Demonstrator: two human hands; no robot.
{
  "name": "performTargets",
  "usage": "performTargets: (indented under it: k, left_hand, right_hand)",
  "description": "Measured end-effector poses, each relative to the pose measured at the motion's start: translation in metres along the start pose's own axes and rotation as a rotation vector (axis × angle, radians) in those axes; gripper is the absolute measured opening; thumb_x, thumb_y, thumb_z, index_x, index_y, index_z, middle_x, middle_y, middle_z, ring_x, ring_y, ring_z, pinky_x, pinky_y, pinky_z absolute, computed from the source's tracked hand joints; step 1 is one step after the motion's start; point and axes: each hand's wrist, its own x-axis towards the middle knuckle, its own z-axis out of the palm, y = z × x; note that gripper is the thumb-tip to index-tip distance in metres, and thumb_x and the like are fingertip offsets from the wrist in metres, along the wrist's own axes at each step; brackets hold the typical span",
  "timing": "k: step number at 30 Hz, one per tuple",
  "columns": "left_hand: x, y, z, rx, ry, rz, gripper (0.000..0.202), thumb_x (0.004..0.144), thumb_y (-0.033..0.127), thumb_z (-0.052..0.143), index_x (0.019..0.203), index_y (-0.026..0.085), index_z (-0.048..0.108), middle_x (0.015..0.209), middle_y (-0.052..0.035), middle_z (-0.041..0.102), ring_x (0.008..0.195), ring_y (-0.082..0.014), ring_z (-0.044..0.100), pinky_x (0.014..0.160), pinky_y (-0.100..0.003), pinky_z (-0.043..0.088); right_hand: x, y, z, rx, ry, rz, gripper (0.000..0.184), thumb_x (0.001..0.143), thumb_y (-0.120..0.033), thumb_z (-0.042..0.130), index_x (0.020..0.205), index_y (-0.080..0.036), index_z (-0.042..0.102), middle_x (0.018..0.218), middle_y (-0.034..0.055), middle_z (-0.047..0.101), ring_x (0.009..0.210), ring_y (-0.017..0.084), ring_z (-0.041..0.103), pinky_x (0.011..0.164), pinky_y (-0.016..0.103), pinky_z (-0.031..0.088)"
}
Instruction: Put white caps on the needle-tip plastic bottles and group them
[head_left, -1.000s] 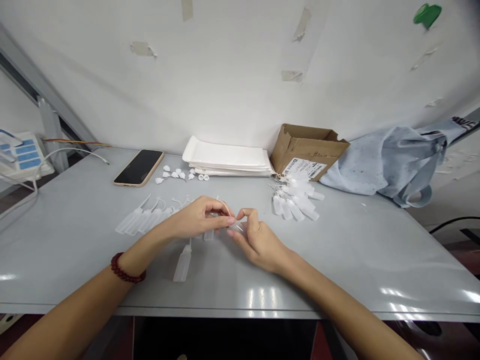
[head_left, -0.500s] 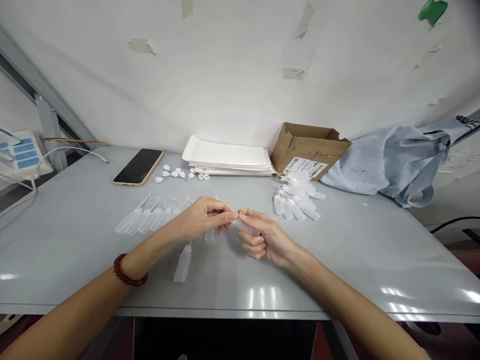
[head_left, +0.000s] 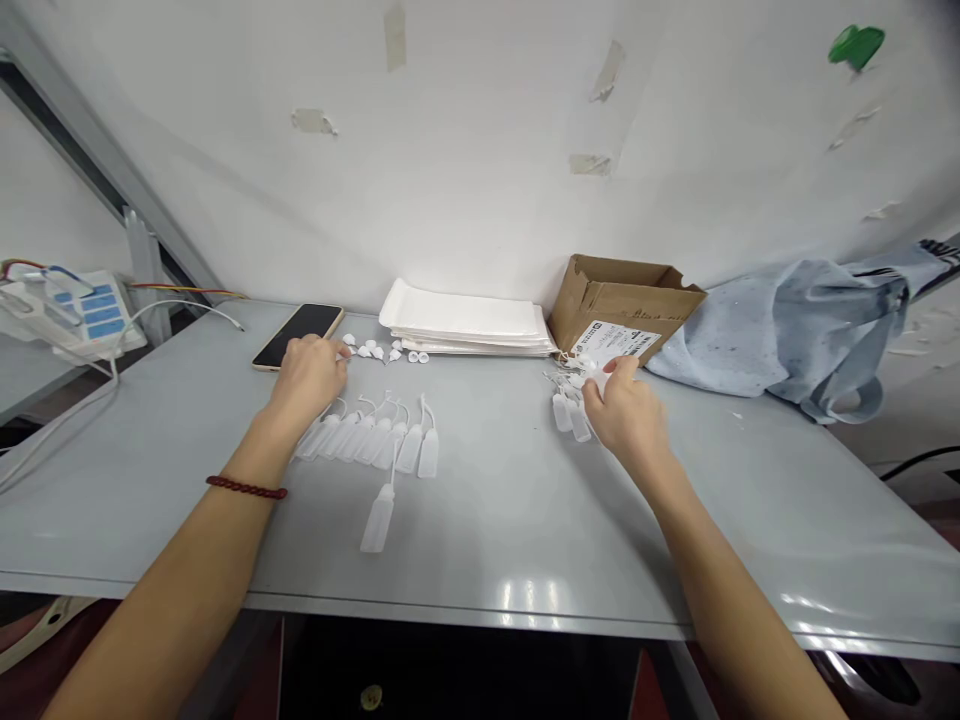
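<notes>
Fingertips of the left hand (head_left: 307, 375) reach the scatter of small white plastic caps (head_left: 371, 350) beside the black smartphone (head_left: 298, 336); whether they pinch one cannot be told. The right hand (head_left: 626, 418) lies curled on the pile of small translucent plastic bottles (head_left: 566, 410) before the brown cardboard box (head_left: 626, 310), its grip hidden. A row of capped translucent bottles (head_left: 375, 440) lies between both hands on the grey bench (head_left: 510, 520).

1. Along the back edge of the counter (head_left: 510, 500) lay, left to right, phone (head_left: 298, 335), caps (head_left: 371, 350), stacked sheets (head_left: 465, 322), box (head_left: 622, 300), bag (head_left: 795, 320).
2. A row of bottles (head_left: 367, 440) lay before the caps, a lone bottle (head_left: 377, 520) nearer the front edge.
3. A heap of bottles (head_left: 566, 410) lay before the box.
</notes>
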Motion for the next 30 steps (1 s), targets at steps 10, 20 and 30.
performTargets:
  k: [10,20,30]
  left_hand:
    - [0.003,-0.001,0.006,0.013,-0.100,-0.070,0.030,0.076,0.015,0.048,0.095,0.013,0.071,0.095,-0.0162,0.071,0.096,-0.0341,0.063,0.079,-0.037,0.048]
    - [0.001,-0.002,0.010,-0.001,-0.087,-0.051,0.031,0.073,0.015,0.049,0.095,0.014,0.072,0.097,-0.0150,0.072,0.096,-0.0318,0.064,0.080,-0.034,0.048]
    - [0.002,0.003,0.011,-0.141,-0.089,-0.071,0.028,0.069,0.010,0.053,0.090,0.010,0.072,0.093,-0.0190,0.072,0.097,-0.0358,0.064,0.082,-0.038,0.048]
  right_hand:
    - [-0.015,-0.011,-0.011,-0.010,0.080,0.104,0.038,0.091,-0.040,0.030,0.107,-0.008,0.043,0.061,0.0099,0.058,0.057,0.027,0.057,0.054,0.032,0.033]
    - [-0.108,-0.097,0.025,0.359,-0.280,-0.984,0.047,0.086,-0.057,0.044,0.104,-0.014,0.050,0.094,0.0151,0.064,0.078,0.028,0.062,0.054,0.033,0.044]
    - [-0.115,-0.128,0.024,0.201,-0.527,-0.972,0.060,0.080,-0.060,0.052,0.107,-0.006,0.051,0.086,0.0169,0.069,0.067,0.030,0.066,0.050,0.035,0.045]
